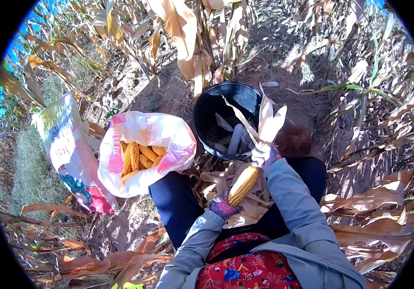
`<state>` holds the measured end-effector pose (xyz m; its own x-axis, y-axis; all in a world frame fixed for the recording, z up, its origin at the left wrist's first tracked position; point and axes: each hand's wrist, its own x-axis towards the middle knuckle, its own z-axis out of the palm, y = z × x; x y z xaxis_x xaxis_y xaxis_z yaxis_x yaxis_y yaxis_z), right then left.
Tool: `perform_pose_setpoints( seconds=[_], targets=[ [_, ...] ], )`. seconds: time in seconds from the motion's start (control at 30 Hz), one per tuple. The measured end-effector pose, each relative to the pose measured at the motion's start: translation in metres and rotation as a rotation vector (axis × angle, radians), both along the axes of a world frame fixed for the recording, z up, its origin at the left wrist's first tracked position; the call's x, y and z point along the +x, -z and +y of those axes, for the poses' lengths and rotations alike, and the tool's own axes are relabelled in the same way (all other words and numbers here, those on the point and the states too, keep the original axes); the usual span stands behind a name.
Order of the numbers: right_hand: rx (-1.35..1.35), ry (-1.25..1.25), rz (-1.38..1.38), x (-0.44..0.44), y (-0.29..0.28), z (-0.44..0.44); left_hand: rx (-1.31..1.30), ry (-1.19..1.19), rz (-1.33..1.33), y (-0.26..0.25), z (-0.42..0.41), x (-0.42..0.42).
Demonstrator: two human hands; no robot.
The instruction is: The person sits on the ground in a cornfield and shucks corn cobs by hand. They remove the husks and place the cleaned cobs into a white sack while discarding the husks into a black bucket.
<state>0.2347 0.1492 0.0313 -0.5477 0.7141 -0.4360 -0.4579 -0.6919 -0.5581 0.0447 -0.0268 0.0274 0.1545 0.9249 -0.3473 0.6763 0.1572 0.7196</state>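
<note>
A yellow ear of corn [243,185] slants between my two gloved hands, its kernels bare. My left hand [224,206], in a purple flowered glove, grips its lower end. At the upper end my right hand [263,156] is closed around the base of the pale, peeled-back husk [270,121], which fans upward. Just beyond that hand stands a black bucket [207,119] with some husk pieces and dark matter inside. To the left, an open woven plastic sack [145,121] holds several husked ears of corn [140,156].
Another printed sack [71,155] lies on the left. Loose husks [210,177] cover the ground between my knees. Dry corn stalks [207,39] rise ahead, and dry leaves [376,198] spread on the right. A reddish-brown clump [295,140] sits beside the bucket.
</note>
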Motion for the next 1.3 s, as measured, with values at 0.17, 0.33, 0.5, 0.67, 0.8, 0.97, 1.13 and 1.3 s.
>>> perform_pose_setpoints(
  seconds=[0.17,0.33,0.5,0.67,0.8,0.97,1.13,1.3],
  targets=[
    [0.359,-0.087,-0.44,-0.016,-0.003,-0.002,-0.01,0.073,0.185,-0.024,0.002,-0.008],
    [0.61,-0.148,-0.774,0.0,-0.026,-0.032,0.006,-0.316,-0.317,-0.03,0.006,-0.021],
    [0.901,-0.616,-1.04,-0.008,-0.003,-0.062,0.174,-0.686,-1.192,-0.046,0.007,-0.057],
    [0.926,-0.906,-1.195,0.002,0.026,-0.073,0.465,-0.689,-0.351,-0.128,0.026,-0.148],
    [0.917,-0.849,-1.308,0.008,0.039,-0.059,0.319,-0.297,0.579,-0.171,0.052,-0.222],
    [0.949,-0.865,-1.266,-0.012,0.02,-0.06,-0.012,-0.065,0.969,-0.172,0.086,-0.275],
    [0.902,-0.871,-1.296,0.0,0.015,-0.06,-0.068,-0.276,1.053,-0.138,0.105,-0.31],
    [0.886,-0.885,-1.299,0.0,0.013,-0.059,-0.314,-0.254,0.933,-0.138,0.104,-0.274]
  ],
)
